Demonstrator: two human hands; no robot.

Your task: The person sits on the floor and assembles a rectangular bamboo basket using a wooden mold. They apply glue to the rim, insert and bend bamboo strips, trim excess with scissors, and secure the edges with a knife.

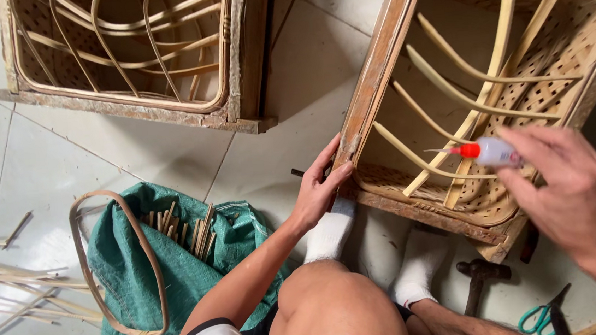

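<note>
The right hand [571,192] is closed around a small glue bottle [489,152], its fingers hiding most of the body so only the red nozzle shows clearly, aimed into the woven rattan frame [376,76] just beyond it. Across that frame, the left hand [318,186] clamps the wooden edge, fingertips tucked out of sight. Below the right hand lie a hammer [480,277] and green-handled scissors [545,314], partly cut off.

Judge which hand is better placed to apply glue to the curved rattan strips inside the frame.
Right. The right hand holds the small glue bottle, its red nozzle pointing at the rattan strips. The left hand grips the wooden frame edge, apparently steadying it.
</note>
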